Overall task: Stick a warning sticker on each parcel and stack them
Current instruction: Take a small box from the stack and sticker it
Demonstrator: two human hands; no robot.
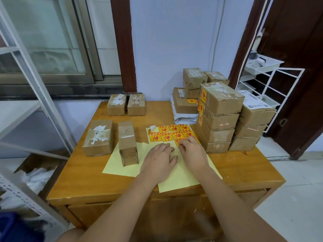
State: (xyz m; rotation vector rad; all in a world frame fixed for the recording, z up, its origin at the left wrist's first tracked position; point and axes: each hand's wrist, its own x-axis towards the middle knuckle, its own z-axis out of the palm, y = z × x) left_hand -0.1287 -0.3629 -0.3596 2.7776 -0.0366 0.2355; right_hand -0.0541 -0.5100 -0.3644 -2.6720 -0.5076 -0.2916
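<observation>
While the left hand [160, 158] lies flat with straight fingers on the pale yellow backing sheet [181, 179], apparently to keep the paper from lifting, the right hand [191, 151] curls its fingertips at the near edge of the block of yellow-and-red warning stickers [172, 134], seemingly picking at one to peel it; whether a sticker is already pinched free cannot be told, since the fingers hide it. That sheet lies in the middle of the orange-brown wooden table [87, 186], just beside the work on both sides. To the right, a tall stack of brown cardboard parcels [218, 117] shows stickers on its left-facing sides, so these look finished and are piled out of the way. A second, lower stack [253, 128] stands touching it further right. On the left wait unlabelled parcels: a wide taped brown box [97, 137], a narrow brown box [127, 142] resting partly on the yellow paper, likely next in line, and a pair of small brown boxes [126, 104] at the far edge.
</observation>
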